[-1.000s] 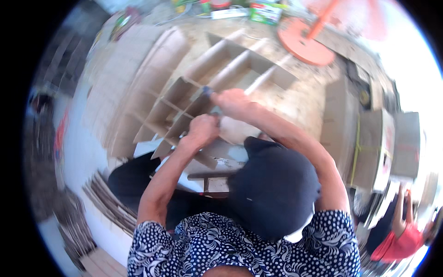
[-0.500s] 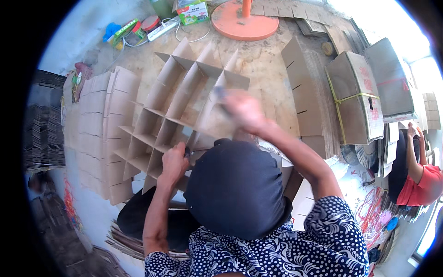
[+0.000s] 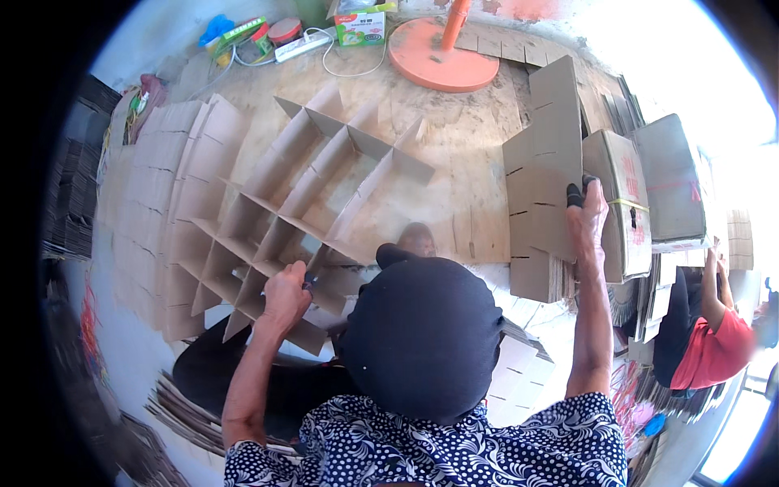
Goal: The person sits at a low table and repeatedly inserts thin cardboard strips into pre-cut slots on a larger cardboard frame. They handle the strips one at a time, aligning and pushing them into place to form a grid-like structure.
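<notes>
A cardboard divider grid [image 3: 312, 174] of crossed, interlocked strips stands on the wooden tabletop. My left hand [image 3: 286, 296] is closed on the near side of this grid, with a dark covering on a fingertip. Off to the right, my right hand [image 3: 587, 215] grips a slotted cardboard sheet [image 3: 554, 105] by its right edge, with dark coverings on the fingers. The sheet is tilted up against the front of a stack of slotted cardboard sheets [image 3: 519, 191]. The far side of my right hand's grip is partly hidden.
Another stack of slotted sheets [image 3: 158, 178] stands at the left. Tied cardboard bundles [image 3: 667, 187] are beyond my right hand. At the back are an orange round base with a post [image 3: 442, 61], a power strip [image 3: 304, 46] and a small box [image 3: 360, 29]. A person in red [image 3: 714, 349] sits far right.
My right hand has swung from over the grid to the stack on the right and taken hold of a sheet, which now stands raised. My left hand stays on the grid.
</notes>
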Available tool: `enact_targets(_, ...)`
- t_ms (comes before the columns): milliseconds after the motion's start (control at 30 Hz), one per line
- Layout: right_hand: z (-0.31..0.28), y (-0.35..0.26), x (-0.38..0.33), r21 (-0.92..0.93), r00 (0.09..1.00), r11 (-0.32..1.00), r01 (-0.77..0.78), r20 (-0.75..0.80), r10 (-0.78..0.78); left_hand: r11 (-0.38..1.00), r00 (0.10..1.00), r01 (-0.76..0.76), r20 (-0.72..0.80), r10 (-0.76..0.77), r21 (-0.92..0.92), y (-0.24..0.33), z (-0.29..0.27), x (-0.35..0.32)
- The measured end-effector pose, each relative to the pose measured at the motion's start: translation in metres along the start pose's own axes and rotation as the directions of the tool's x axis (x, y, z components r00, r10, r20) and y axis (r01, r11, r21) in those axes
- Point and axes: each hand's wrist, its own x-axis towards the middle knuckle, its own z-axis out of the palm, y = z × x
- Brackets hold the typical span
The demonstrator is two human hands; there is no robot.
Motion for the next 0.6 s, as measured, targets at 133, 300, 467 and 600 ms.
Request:
enact_targets(133, -0.015, 0.009, -0.004, -0.073, 0.973, 0.986, -0.153, 0.160, 0.163, 1.000, 1.000, -0.019, -0.020, 0.019, -0.009, -0.005, 0.007, 0.005)
enact_targets(300, 0.020, 0.021, -0.002, -0.255, 0.932, 0.966, -0.047, 0.336, 0.134, 0.997, 0.998, -0.053, 0.023, 0.054, -0.047, -0.001, 0.003, 0.007)
enact_targets(467, 0.025, 0.015, 0.014, -0.222, 0.948, 0.952, 0.213, 0.283, -0.146, 0.993, 0.997, -0.041, 0.065, 0.049, -0.112, 0.011, -0.036, 0.002)
enact_targets(600, 0.043, -0.091, 0.037, 0.239, 0.899, 0.914, 0.329, 0.217, -0.380, 0.977, 0.984, -0.068, -0.175, 0.032, -0.204, 0.019, -0.054, 0.019)
